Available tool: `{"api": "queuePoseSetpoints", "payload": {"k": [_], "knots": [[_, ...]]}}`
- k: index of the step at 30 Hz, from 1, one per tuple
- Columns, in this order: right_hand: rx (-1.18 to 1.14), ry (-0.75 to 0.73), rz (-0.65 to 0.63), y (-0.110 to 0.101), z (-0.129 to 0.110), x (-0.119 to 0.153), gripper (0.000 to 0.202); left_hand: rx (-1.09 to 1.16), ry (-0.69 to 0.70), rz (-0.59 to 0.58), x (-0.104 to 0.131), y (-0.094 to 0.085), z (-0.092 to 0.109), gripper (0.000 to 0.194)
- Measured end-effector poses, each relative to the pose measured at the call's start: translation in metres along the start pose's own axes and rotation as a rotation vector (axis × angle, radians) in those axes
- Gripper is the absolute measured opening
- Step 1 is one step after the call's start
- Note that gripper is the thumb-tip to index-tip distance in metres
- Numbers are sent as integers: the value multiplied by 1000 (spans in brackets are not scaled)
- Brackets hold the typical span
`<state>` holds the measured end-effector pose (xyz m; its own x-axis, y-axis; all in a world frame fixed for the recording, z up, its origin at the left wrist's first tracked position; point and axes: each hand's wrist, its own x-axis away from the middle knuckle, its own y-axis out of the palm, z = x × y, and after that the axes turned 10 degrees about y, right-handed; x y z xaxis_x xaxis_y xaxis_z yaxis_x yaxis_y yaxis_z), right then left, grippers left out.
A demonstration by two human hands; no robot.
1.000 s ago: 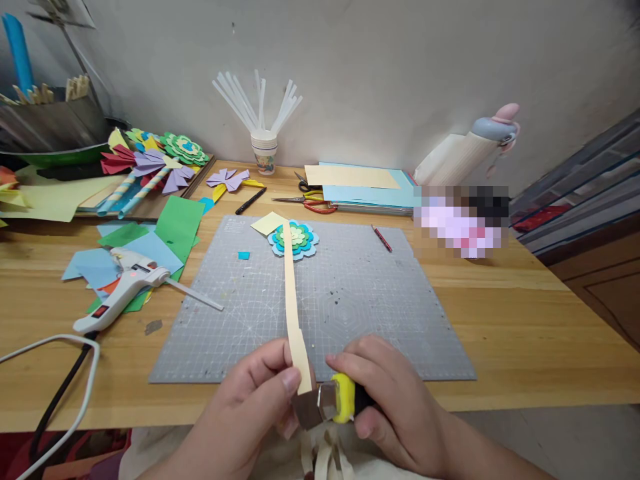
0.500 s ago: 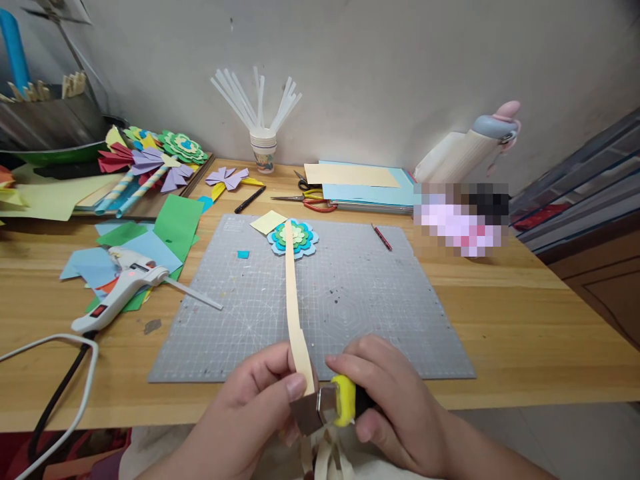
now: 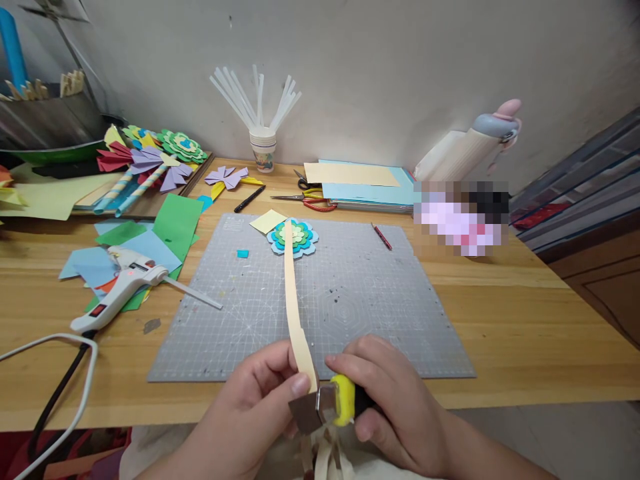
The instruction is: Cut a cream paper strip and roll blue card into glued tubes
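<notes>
My left hand [image 3: 260, 400] is closed, pinching the lower end of a long cream paper strip [image 3: 292, 293] between thumb and fingers. The strip rises over the mat, its top end in front of a layered blue and green paper flower [image 3: 305, 243]. My right hand [image 3: 387, 400] grips a tool with a yellow and black handle [image 3: 344, 400]. Its wide, dark metal head [image 3: 306, 413] meets the strip just below my left thumb; its exact kind I cannot make out. Pale strips or ties [image 3: 333, 460] show beneath, over my lap.
A grey cutting mat [image 3: 380, 333] carries a pencil [image 3: 382, 237] and a yellow paper square [image 3: 269, 221]. Left lies a white glue gun [image 3: 120, 287] with its cord, on coloured paper scraps [image 3: 175, 220]. Behind are scissors [image 3: 305, 199] and a cup [image 3: 263, 148] of white sticks.
My left thumb and fingers have shifted slightly up and right along the cream strip, toward the tool. The strip's lower end bends a little more rightward. My right hand stays nearly in place.
</notes>
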<state>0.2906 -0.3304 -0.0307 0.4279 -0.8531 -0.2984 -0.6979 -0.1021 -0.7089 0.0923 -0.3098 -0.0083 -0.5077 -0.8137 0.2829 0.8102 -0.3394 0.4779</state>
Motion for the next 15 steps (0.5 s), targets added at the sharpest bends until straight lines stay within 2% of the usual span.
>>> {"api": "queuePoseSetpoints", "payload": {"k": [15], "knots": [[-1,-8,4,1,3,1,48,31,12,-23,1,-1,-2,37]]}}
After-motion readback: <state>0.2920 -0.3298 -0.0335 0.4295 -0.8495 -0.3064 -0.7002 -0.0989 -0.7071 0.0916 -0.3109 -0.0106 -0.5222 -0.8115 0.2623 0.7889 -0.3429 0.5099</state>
